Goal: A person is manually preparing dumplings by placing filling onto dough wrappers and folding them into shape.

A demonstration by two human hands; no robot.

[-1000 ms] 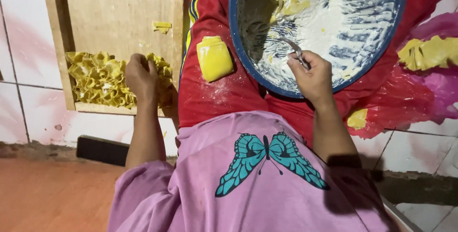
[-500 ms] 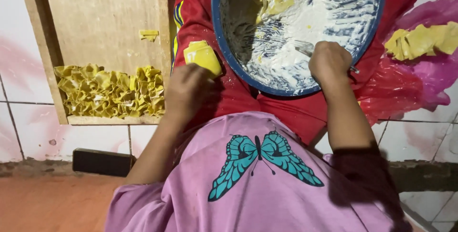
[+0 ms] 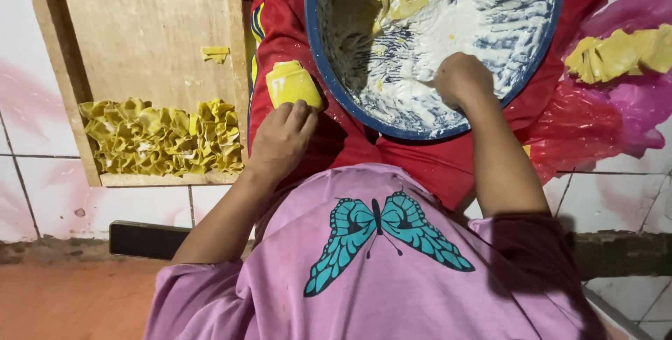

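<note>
At the far left a wooden tray (image 3: 150,39) lies on the white tiled surface (image 3: 42,186), and along its near edge sits a packed row of folded yellow dumplings (image 3: 162,137), with one small scrap of yellow dough (image 3: 215,53) alone on the bare board above them. Just right of the tray, on the red cloth (image 3: 294,46), lies a stack of yellow dumpling wrappers (image 3: 292,82); the left hand (image 3: 281,140) rests right below it, fingers loosely curled and their tips touching the near edge of the stack, not yet clamped on a sheet. Further right stands the blue-rimmed basin (image 3: 553,4), its inside smeared with pale white filling (image 3: 476,11) and a few yellow bits near the far wall. The right hand (image 3: 460,78) is inside the basin near its close rim, closed into a fist; whether it grips a spoon or anything else cannot be told, since the fingers hide it. At the far right a heap of yellow dough sheets (image 3: 619,50) rests on crumpled pink plastic (image 3: 630,109). Lowest in view is the person's pink shirt with a teal butterfly (image 3: 383,231)
</note>
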